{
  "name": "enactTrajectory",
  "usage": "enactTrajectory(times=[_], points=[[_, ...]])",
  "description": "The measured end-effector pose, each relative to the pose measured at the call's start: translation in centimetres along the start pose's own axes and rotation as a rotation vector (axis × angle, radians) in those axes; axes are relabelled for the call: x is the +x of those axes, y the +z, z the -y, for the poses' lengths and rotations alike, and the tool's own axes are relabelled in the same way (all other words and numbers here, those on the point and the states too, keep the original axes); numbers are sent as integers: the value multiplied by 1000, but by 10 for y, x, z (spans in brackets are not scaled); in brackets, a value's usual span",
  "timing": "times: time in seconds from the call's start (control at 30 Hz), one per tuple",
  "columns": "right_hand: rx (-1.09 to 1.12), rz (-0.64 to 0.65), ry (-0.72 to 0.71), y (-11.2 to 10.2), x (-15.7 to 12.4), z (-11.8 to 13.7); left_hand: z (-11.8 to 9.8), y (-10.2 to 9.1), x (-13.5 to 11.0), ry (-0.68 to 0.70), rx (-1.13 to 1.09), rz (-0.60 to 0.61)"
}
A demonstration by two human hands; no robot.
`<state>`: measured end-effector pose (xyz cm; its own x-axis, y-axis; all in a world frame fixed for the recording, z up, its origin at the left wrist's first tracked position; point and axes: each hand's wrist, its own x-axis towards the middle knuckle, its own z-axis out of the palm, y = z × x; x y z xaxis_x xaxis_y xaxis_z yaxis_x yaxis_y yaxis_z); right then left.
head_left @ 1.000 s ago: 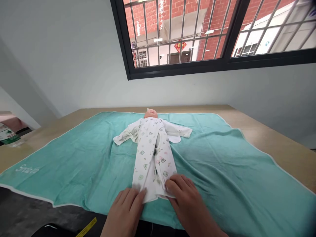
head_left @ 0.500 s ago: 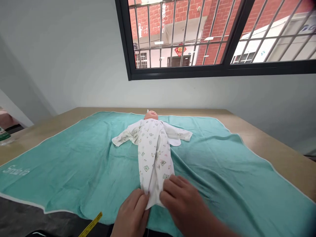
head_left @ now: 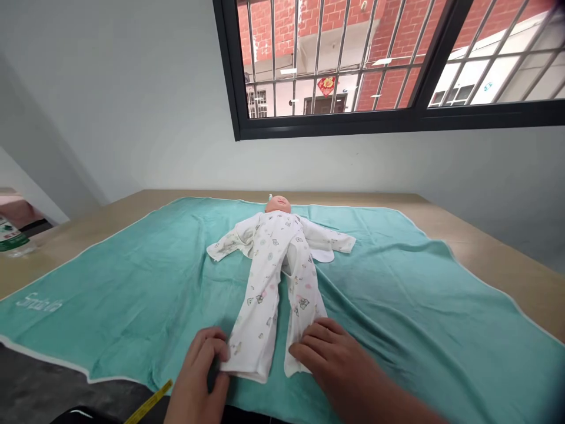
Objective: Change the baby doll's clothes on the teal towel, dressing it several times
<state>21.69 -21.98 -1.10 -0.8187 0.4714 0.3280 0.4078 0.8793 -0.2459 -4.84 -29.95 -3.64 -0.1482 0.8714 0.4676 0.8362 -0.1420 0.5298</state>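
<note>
A baby doll (head_left: 278, 204) lies on its back, dressed in a white printed baby outfit with its sleeves (head_left: 331, 238) spread sideways. The two trouser legs (head_left: 260, 312) lie apart, reaching toward me. Beside the cuff of the left-hand leg is my left hand (head_left: 200, 368), its fingers curved and the thumb held away from them; the fingertips are at the fabric's edge. My right hand (head_left: 329, 353) is closed over the lower end of the other trouser leg (head_left: 304, 300), gripping its outer side. The doll's feet do not show.
A green towel (head_left: 145, 282) with white edging covers much of the wooden table (head_left: 477, 241). At the left edge stands a plastic bottle (head_left: 15, 238). A yellow strip (head_left: 150, 400) lies at the near edge. Behind is a wall with a barred window (head_left: 326, 59).
The trouser legs, earlier together, are now spread apart. My left hand has moved left and loosened from the cuff; my right hand has shifted slightly right with its leg.
</note>
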Motion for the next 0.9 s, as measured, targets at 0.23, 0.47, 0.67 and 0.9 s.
enactTrajectory(times=[0.23,0.47,0.67,0.9], points=[[43,-96,31,-2,-2,-5,-51,1,51,25,-130,-61],[54,-61,100,10,-1,-9,-80,57,151,100,430,45],[35,-104,56,15,-3,-14,-71,74,167,86,507,136],[53,-150,81,18,-2,-15,-37,75,174,-127,112,27]])
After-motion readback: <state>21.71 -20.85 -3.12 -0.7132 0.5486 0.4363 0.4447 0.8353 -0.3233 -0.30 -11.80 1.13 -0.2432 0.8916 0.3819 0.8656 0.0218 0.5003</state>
